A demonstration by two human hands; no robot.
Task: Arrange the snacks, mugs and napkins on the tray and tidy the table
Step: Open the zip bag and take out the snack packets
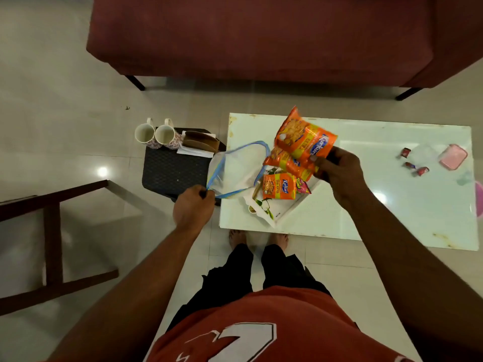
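Observation:
My right hand (338, 168) grips two orange snack packets (300, 141) above the white tray (285, 211) at the table's left end. A third orange packet (278, 189) and a small pink packet (303, 184) lie on the tray. My left hand (194, 209) pinches the edge of a clear plastic bag with a blue rim (235, 168), held open beside the table. Two floral mugs (156, 135) and a brown napkin holder with white napkins (200, 145) stand on a dark stool (172, 171) to the left.
The white table (392, 205) carries three small red wrappers (414, 164) and a pink box (453, 156) at its right end. A maroon sofa (261, 35) stands behind it. A dark wooden frame (52, 231) is at the left. My bare feet are at the table's front edge.

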